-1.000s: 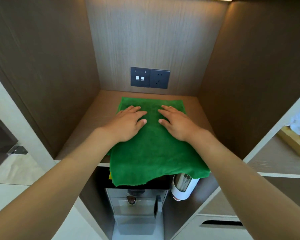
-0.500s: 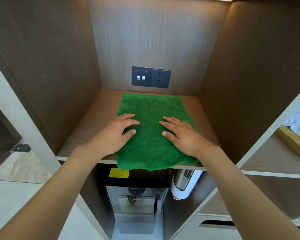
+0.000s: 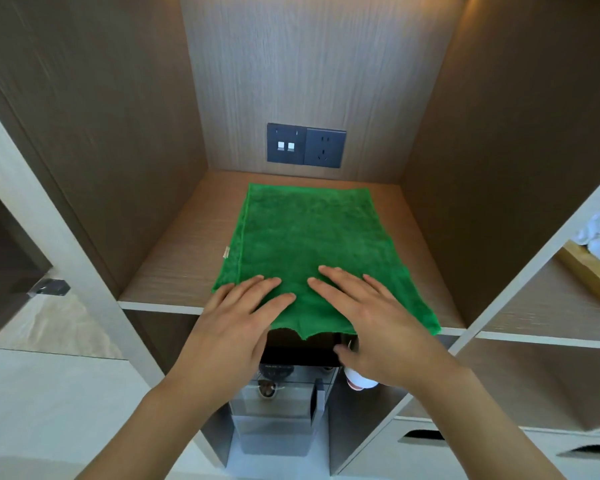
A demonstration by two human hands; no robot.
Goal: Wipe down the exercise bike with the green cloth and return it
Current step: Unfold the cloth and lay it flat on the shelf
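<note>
Looks like the return step: green cloth (image 3: 312, 251) lies flat on the wooden shelf (image 3: 174, 268) at frame centre, left hand (image 3: 238, 317) and right hand (image 3: 368, 313) spread flat on its near edge, probably just lift off next.

A single head-worn wide-angle camera is looking forward and down from just in front of a wooden shelf niche (image 3: 174, 271), facing straight into its back wall, where the dark socket panel (image 3: 306, 145) is sitting near the frame's centre. The view is standing close: both forearms are entering from the bottom edge, with the left hand (image 3: 238, 318) and right hand (image 3: 371, 318) reaching the niche's front edge at mid-frame. The lens is bending the niche's side walls outward, and neighbouring compartments are showing at the right edge. No second view is sharing the scene.
</note>
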